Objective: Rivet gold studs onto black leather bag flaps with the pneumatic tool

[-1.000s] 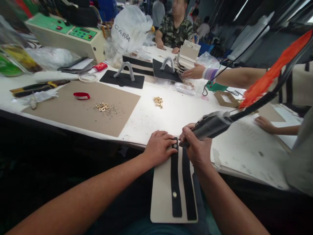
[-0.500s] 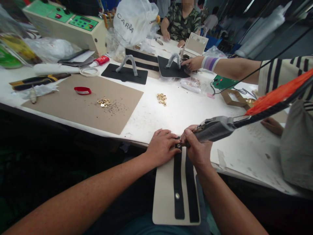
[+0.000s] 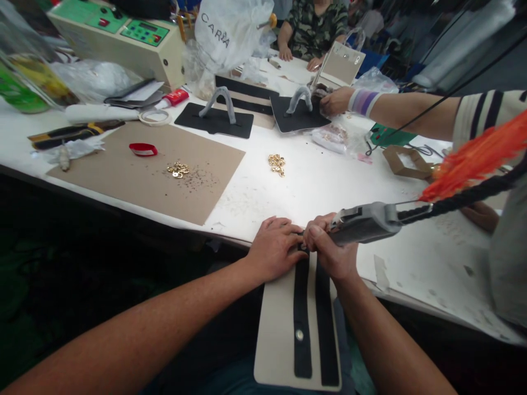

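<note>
My left hand (image 3: pixel 276 249) lies on the upper end of a beige panel (image 3: pixel 276 329), fingers spread flat, thumb and forefinger either side of a small metal fastener. The panel slopes from the table edge onto my lap and carries two black straps (image 3: pixel 302 307); a round metal stud (image 3: pixel 300 334) sits low on the left strap. My right hand (image 3: pixel 333 249) is closed round a grey electric screwdriver (image 3: pixel 364 222) with a lever and black cord. Its front end points at the fastener near my left fingertips; the tip itself is hidden by my fingers.
Gold hardware (image 3: pixel 276 164) lies on the white table, more (image 3: pixel 178 170) on brown card (image 3: pixel 156 192). Black panels with wrapped handles (image 3: pixel 214 118) stand farther back. A co-worker's arm (image 3: pixel 403 109) reaches in from the right. An orange tassel (image 3: pixel 465 162) hangs by the cord.
The screwdriver has tilted slightly flatter and my right fingers sit closer over the fastener. My left hand stays on the panel. The co-worker's hand has shifted slightly at the black panel.
</note>
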Tool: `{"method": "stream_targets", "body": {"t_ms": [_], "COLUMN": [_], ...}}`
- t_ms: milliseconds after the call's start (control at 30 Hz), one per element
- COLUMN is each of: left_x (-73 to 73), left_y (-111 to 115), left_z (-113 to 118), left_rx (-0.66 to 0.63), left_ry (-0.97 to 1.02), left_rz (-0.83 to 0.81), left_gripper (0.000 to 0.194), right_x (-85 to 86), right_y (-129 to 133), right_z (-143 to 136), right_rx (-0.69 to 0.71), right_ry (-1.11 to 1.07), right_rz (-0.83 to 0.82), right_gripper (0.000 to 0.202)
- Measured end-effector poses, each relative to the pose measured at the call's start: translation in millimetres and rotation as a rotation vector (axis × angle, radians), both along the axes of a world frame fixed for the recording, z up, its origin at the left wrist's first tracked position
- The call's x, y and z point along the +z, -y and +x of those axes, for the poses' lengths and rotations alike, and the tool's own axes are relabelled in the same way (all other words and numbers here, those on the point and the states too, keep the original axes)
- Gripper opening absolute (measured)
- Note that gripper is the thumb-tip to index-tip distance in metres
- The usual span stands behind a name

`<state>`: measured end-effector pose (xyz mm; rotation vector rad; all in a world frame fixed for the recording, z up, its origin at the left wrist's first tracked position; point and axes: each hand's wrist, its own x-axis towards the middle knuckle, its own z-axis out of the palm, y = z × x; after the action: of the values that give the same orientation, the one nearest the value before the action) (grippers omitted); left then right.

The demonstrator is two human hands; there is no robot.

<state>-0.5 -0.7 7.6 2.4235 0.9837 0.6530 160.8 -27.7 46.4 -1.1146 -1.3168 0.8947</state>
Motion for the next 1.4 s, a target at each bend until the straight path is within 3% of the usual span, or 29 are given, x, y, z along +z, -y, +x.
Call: {"method": "stream_targets", "body": {"t_ms": [267, 433, 567, 667, 733, 833, 933, 1033, 1167, 1400], "left_x": [2.6, 3.5, 4.8, 5.6, 6.3, 7.9, 8.7, 7.1, 3.6, 8.8], "left_y": [-0.6, 1.0, 1.5, 0.5, 0.3, 1.7, 3.3, 3.7, 4.5, 15.6], "left_z": [-0.3, -0.8, -1.1, -2.9, -4.3, -6.0, -6.8, -7.0, -6.0, -1.8], "left_rx": [-0.003, 0.012, 0.082, 0.09, 0.061, 0.055, 0.074, 0.079, 0.102, 0.172], "left_ry": [-0.01, -0.001, 0.045, 0.073, 0.059, 0.04, 0.042, 0.05, 0.072, 0.049], "left_rz": [-0.029, -0.021, -0.031, -0.037, -0.045, -0.052, -0.041, -0.023, 0.044, 0.176], "left_gripper": [0.021, 0.023, 0.041, 0.041, 0.039, 0.036, 0.036, 0.039, 0.037, 0.041], "right_x": [-1.2, 6.0, 22.9, 41.8, 55.4, 67.7, 56.5, 24.5, -12.2, -18.6], "right_y": [0.1, 0.9, 1.7, 3.9, 6.4, 12.7, 24.8, 41.3, 58.1, 79.7], "right_z": [-2.1, -9.6, -17.1, -19.1, -15.2, 2.7, 33.5, 66.5, 94.7, 110.3], "right_rx": [0.015, -0.083, -0.047, -0.004, -0.074, -0.283, -0.374, -0.38, -0.444, -0.548], "right_ry": [-0.167, -0.027, 0.095, 0.084, 0.074, 0.194, 0.478, 0.661, 0.742, 0.72], "right_rz": [0.043, -0.028, -0.09, -0.04, -0.002, -0.056, -0.141, -0.198, -0.262, -0.399], "right_gripper": [0.034, 0.031, 0.032, 0.037, 0.042, 0.051, 0.054, 0.061, 0.071, 0.078]}}
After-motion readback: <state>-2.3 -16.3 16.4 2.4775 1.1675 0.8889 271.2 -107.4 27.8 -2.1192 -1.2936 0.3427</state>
